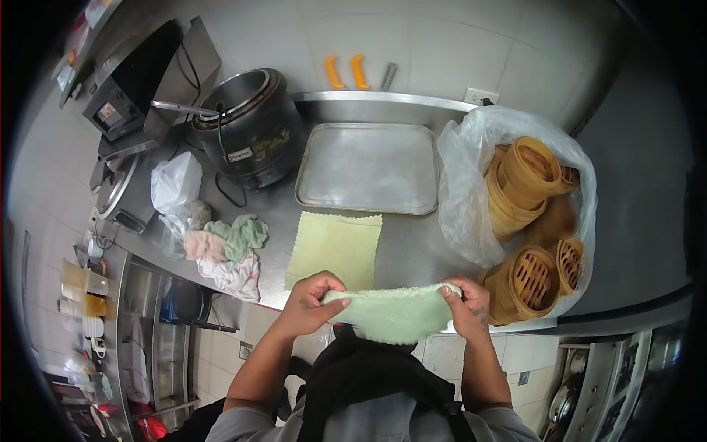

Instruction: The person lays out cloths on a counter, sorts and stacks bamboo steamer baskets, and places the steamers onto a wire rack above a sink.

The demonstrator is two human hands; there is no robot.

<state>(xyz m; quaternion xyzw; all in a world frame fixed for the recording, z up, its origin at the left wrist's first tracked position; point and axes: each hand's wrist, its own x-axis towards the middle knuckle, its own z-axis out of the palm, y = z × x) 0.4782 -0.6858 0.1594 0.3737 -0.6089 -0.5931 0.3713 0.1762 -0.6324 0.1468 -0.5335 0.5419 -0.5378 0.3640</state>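
Observation:
A pale green cloth (390, 315) hangs stretched between my two hands, in front of my body at the counter's near edge. My left hand (315, 303) pinches its left upper corner, thumb on top. At the opposite corner, my right hand (465, 303) grips the cloth the same way. Just beyond it, a pale yellow cloth (333, 250) with zigzag edges lies flat on the steel counter. Behind that is a shallow metal tray (370, 168).
A plastic bag (471, 221) with several bamboo steamers (524, 283) stands on the right. To the left are crumpled cloths (228, 247), a white plastic bag (177, 182) and a black soup warmer (254, 136) with a ladle. Knife handles (359, 71) show along the back wall.

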